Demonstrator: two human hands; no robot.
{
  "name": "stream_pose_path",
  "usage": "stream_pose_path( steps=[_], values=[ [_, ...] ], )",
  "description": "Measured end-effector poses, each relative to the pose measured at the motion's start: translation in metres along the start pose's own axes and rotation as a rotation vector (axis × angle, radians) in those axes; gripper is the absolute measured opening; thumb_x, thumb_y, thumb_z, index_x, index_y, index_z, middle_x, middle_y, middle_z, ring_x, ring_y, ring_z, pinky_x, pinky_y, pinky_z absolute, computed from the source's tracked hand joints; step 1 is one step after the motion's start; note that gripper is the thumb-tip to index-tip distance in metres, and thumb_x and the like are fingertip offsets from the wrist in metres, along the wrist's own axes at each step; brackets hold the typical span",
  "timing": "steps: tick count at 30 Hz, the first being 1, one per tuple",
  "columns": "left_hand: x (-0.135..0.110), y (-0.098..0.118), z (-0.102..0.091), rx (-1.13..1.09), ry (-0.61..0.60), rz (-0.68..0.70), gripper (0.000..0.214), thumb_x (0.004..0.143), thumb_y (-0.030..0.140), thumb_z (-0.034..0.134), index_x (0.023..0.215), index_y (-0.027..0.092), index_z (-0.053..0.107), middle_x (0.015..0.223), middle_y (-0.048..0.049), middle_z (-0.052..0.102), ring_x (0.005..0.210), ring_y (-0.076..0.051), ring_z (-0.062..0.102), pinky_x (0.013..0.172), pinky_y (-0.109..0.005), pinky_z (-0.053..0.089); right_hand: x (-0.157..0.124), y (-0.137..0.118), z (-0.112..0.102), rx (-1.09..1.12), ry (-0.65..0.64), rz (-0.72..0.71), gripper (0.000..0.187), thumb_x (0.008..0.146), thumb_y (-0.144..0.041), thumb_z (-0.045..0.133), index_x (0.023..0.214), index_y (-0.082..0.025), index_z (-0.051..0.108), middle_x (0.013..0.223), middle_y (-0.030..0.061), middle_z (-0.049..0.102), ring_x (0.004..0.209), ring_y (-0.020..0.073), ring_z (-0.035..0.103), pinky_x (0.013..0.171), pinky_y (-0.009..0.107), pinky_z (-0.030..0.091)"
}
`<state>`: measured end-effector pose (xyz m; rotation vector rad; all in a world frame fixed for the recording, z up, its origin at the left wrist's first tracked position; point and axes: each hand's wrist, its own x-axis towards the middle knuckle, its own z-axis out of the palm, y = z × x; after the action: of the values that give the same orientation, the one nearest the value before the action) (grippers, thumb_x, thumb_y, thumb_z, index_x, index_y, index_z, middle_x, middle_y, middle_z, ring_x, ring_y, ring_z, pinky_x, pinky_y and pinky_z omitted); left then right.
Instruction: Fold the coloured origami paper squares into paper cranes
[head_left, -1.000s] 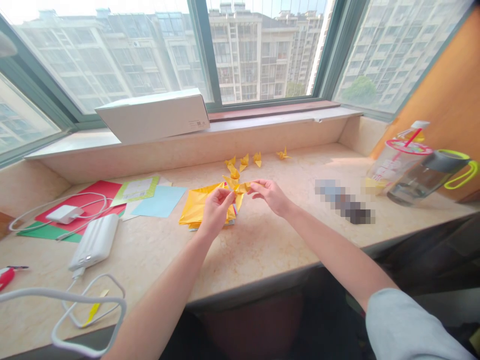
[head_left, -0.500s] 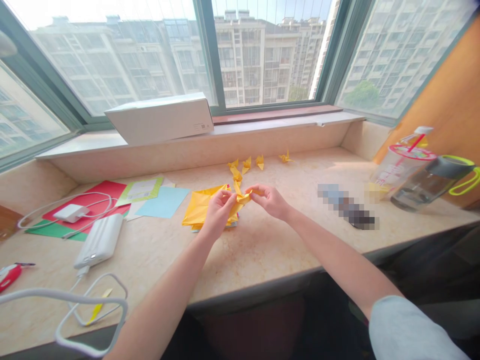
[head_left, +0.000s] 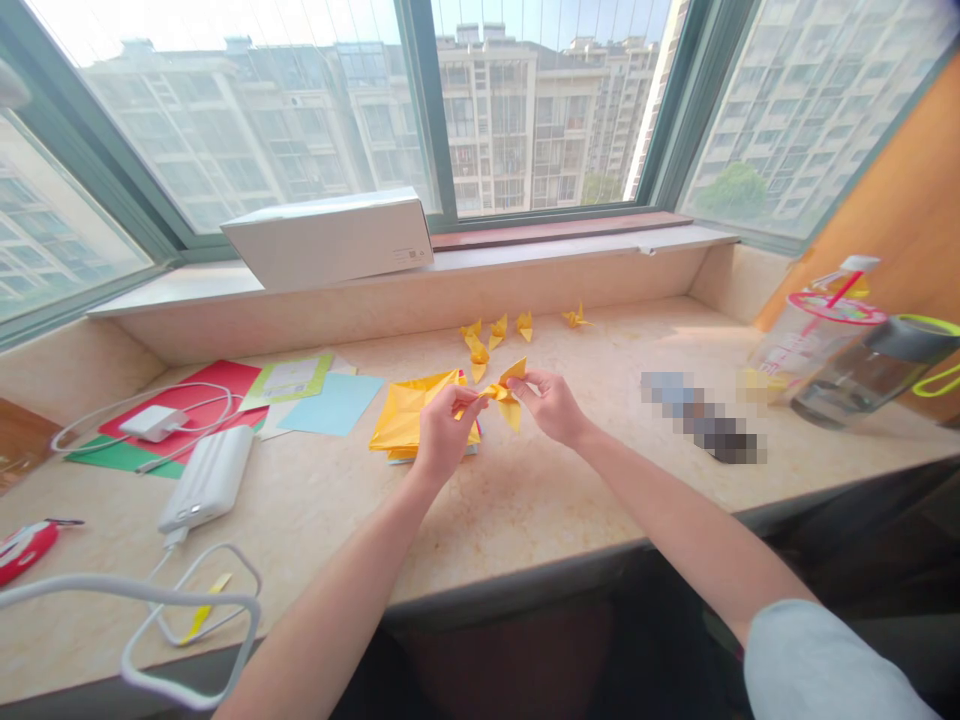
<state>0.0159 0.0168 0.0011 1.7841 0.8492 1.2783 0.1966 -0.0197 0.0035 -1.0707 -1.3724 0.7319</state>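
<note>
A yellow paper crane [head_left: 510,392] is held in the air between both hands, its wings spread apart. My left hand [head_left: 445,425] pinches the crane's left end between thumb and fingers. At the other side, my right hand [head_left: 551,405] is closed on the crane near a wing. Just behind and left of them lies a stack of yellow paper [head_left: 397,415], partly covered by my left hand. Several finished yellow cranes, one of them nearest the hands [head_left: 477,352] and another farther right [head_left: 576,316], stand on the stone ledge [head_left: 525,510].
To the left lie coloured paper sheets [head_left: 330,403], a white charger [head_left: 154,424], a white power bank [head_left: 206,478] with looping cables, and a red cutter [head_left: 28,548]. A white box [head_left: 330,240] rests on the sill. A drink cup [head_left: 821,335] and a bottle [head_left: 862,375] stand at right.
The crane has opened out: its wings now stand up and hang down, where it was a narrow folded form. My right hand has shifted slightly right; the view has moved a little.
</note>
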Motion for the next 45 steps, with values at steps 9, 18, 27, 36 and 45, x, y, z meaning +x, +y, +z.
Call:
stream_pose_path(
  steps=[9, 18, 27, 36, 45],
  values=[
    [0.003, 0.008, -0.001, -0.580, -0.146, -0.352, 0.032, 0.076, 0.042, 0.076, 0.077, 0.017, 0.056, 0.068, -0.0012, 0.070, 0.067, -0.012, 0.067, 0.074, -0.026, 0.051, 0.005, -0.002, -0.004, 0.450, -0.070, 0.050, 0.029, 0.082, -0.050, 0.069, 0.094, -0.024, 0.077, 0.095, 0.0019, 0.075, 0.095, 0.0216, 0.068, 0.093, 0.038, 0.049],
    [0.003, 0.010, -0.002, -0.615, -0.182, -0.410, 0.029, 0.075, 0.037, 0.077, 0.081, 0.016, 0.058, 0.073, 0.0018, 0.065, 0.066, -0.009, 0.064, 0.067, -0.021, 0.049, 0.000, -0.004, -0.002, 0.421, -0.185, 0.026, 0.027, 0.082, -0.048, 0.070, 0.100, -0.029, 0.076, 0.114, 0.0021, 0.072, 0.104, 0.0222, 0.065, 0.097, 0.040, 0.047],
    [0.003, 0.010, -0.001, -0.319, 0.064, -0.284, 0.032, 0.073, 0.037, 0.078, 0.079, 0.017, 0.054, 0.063, 0.0047, 0.059, 0.053, -0.007, 0.055, 0.053, -0.018, 0.042, -0.004, -0.012, 0.000, 0.522, -0.309, 0.067, 0.019, 0.087, -0.045, 0.066, 0.096, -0.031, 0.076, 0.129, 0.0019, 0.064, 0.116, 0.0242, 0.061, 0.105, 0.046, 0.044],
    [0.001, 0.006, -0.002, -0.485, -0.110, -0.468, 0.037, 0.077, 0.047, 0.074, 0.087, 0.018, 0.051, 0.087, -0.0047, 0.070, 0.073, -0.014, 0.069, 0.077, -0.032, 0.054, -0.006, 0.003, 0.001, -0.132, -0.055, -0.355, 0.023, 0.096, -0.034, 0.054, 0.108, -0.032, 0.074, 0.135, 0.0072, 0.052, 0.125, 0.0238, 0.053, 0.106, 0.046, 0.044],
    [-0.003, 0.006, 0.006, -0.403, -0.169, -0.217, 0.038, 0.076, 0.037, 0.077, 0.100, 0.021, 0.052, 0.093, -0.0029, 0.070, 0.082, -0.015, 0.065, 0.070, -0.024, 0.047, -0.008, 0.005, 0.007, -0.158, -0.074, -0.412, 0.024, 0.093, -0.027, 0.061, 0.114, -0.034, 0.071, 0.129, 0.0062, 0.056, 0.111, 0.0207, 0.061, 0.097, 0.041, 0.051]
  ],
)
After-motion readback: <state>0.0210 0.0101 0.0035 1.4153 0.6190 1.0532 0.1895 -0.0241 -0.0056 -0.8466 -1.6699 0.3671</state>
